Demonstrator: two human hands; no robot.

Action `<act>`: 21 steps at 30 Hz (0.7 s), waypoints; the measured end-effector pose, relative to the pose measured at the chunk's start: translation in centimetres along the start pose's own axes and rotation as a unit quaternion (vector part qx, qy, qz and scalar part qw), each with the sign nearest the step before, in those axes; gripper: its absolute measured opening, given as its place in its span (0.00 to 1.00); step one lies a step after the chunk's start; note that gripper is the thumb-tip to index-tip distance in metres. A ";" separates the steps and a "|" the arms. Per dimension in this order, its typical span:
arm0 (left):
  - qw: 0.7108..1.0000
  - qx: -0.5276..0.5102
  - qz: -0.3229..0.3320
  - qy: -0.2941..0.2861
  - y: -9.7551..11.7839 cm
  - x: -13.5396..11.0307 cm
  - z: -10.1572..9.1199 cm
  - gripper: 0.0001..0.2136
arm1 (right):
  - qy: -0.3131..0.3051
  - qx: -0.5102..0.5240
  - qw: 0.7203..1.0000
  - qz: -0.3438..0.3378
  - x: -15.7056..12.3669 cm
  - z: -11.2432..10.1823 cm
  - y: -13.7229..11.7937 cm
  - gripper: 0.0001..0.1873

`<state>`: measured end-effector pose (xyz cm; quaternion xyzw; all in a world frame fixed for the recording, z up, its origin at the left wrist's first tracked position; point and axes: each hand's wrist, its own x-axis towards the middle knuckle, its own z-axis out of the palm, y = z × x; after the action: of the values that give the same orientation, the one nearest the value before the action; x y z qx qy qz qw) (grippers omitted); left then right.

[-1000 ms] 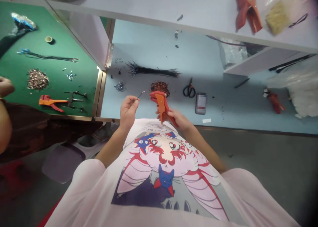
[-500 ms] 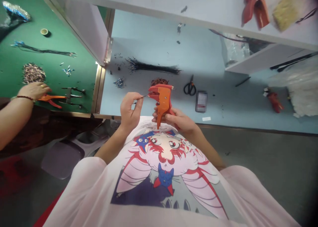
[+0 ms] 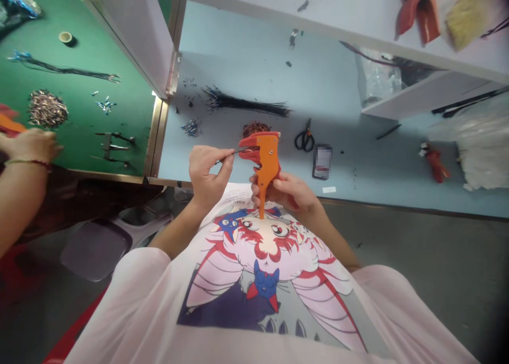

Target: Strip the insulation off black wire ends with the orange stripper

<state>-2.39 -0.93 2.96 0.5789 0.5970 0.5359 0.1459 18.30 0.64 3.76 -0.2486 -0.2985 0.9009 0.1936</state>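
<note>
My right hand (image 3: 289,192) grips the handles of an orange wire stripper (image 3: 265,156), held upright in front of my chest. My left hand (image 3: 207,172) pinches a short thin black wire (image 3: 234,153) and holds its end inside the stripper's jaws. Behind the tool on the light blue table (image 3: 246,72) lie a bundle of black wires (image 3: 246,105) and a small brown heap of wire pieces (image 3: 254,128).
Black scissors (image 3: 304,139) and a phone (image 3: 321,161) lie right of the heap. A white shelf (image 3: 358,19) overhangs the table, with red tools (image 3: 417,8) on it. On the green table (image 3: 79,114) at left, another person's hand (image 3: 29,144) works near pliers (image 3: 113,147).
My left hand moved the wire right into the stripper's jaws. My right hand turned the stripper upright. The other person's hand at left took the orange tool off the green table.
</note>
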 end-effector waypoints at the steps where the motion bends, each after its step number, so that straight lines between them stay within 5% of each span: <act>1: 1.000 0.005 0.006 0.000 0.0 0.0 0.0 0.04 | -0.002 -0.003 1.000 -0.003 0.0 0.0 0.0 0.21; 21: 0.999 0.029 0.023 0.007 0.0 -0.1 -0.3 0.05 | 0.034 -0.036 0.999 -0.003 -0.1 0.4 0.1 0.21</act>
<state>-2.57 -1.12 3.06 0.5926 0.6002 0.5253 0.1125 18.14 0.32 3.96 -0.2851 -0.3245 0.8801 0.1972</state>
